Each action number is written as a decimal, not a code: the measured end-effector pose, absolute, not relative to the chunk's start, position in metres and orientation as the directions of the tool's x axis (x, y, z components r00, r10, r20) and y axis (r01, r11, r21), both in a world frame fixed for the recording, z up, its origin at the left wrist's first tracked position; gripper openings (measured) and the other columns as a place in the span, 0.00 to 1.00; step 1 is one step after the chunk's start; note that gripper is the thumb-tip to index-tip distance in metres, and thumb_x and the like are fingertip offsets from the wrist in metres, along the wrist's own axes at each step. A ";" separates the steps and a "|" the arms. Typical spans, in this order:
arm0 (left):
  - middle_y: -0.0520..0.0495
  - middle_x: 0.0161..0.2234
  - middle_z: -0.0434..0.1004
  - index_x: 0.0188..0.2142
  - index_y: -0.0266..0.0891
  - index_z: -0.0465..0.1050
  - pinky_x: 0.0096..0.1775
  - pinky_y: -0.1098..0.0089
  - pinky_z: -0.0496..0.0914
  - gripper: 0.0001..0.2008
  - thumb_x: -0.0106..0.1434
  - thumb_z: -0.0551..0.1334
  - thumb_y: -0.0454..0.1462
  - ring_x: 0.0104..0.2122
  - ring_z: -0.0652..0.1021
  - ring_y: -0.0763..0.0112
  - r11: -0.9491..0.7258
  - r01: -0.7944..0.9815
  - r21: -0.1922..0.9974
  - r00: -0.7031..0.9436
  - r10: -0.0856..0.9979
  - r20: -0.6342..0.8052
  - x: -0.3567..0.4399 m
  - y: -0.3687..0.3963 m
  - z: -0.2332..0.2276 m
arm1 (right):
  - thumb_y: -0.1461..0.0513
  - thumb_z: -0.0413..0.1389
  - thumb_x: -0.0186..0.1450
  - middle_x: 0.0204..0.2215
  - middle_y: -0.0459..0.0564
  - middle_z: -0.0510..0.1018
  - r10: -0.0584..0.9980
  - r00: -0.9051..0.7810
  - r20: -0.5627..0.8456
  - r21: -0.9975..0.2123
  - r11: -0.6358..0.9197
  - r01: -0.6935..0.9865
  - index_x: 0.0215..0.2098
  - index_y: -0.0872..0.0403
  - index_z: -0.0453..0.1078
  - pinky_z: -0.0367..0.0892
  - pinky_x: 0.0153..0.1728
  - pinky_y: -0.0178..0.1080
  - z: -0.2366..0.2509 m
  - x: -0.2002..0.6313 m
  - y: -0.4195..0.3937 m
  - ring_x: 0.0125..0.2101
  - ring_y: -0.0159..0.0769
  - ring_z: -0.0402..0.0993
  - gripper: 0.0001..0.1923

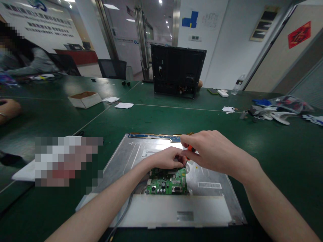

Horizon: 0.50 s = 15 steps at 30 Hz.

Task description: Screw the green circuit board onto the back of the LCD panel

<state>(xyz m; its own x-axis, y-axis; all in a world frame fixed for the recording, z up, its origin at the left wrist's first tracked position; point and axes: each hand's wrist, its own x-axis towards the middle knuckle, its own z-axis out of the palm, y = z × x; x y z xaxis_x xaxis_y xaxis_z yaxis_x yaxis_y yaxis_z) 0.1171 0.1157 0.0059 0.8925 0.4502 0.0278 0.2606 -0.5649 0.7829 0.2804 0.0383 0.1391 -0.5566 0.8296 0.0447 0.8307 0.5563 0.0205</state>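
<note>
A silver monitor back panel [212,174] lies flat on the green table [277,161] in front of me. A green circuit board [168,183] sits on its middle. My left hand [166,158] rests at the board's far edge, fingers pinched down on it. My right hand [212,151] is closed around an orange-handled screwdriver [189,148] pointed down at the same spot, touching my left fingertips. A blue strip board [153,136] runs along the panel's far edge. A grey cable [126,211] leaves the board toward me.
A black monitor housing [178,70] stands upright at the back. A white cardboard box [85,99] and paper scraps lie at left, plastic bags and parts [280,109] at right. Another person's hand [8,109] rests at the far left edge. A blurred patch covers something left of the panel.
</note>
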 end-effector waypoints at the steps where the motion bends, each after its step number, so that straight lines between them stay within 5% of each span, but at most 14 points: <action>1: 0.51 0.29 0.77 0.29 0.36 0.74 0.34 0.72 0.66 0.06 0.53 0.61 0.28 0.31 0.75 0.68 -0.563 0.262 0.784 0.889 0.456 0.030 0.117 0.115 0.006 | 0.60 0.52 0.67 0.28 0.46 0.76 0.829 -0.557 0.045 0.021 0.557 0.831 0.35 0.51 0.65 0.46 0.23 0.35 0.139 0.280 0.038 0.27 0.33 0.70 0.03; 15: 0.50 0.29 0.77 0.31 0.36 0.75 0.34 0.73 0.67 0.06 0.53 0.61 0.28 0.31 0.75 0.68 -0.584 0.306 0.752 0.869 0.495 0.031 0.117 0.113 0.008 | 0.62 0.51 0.65 0.30 0.46 0.76 0.806 -0.592 0.006 -0.027 0.592 0.805 0.40 0.51 0.62 0.48 0.23 0.35 0.141 0.281 0.036 0.27 0.35 0.70 0.05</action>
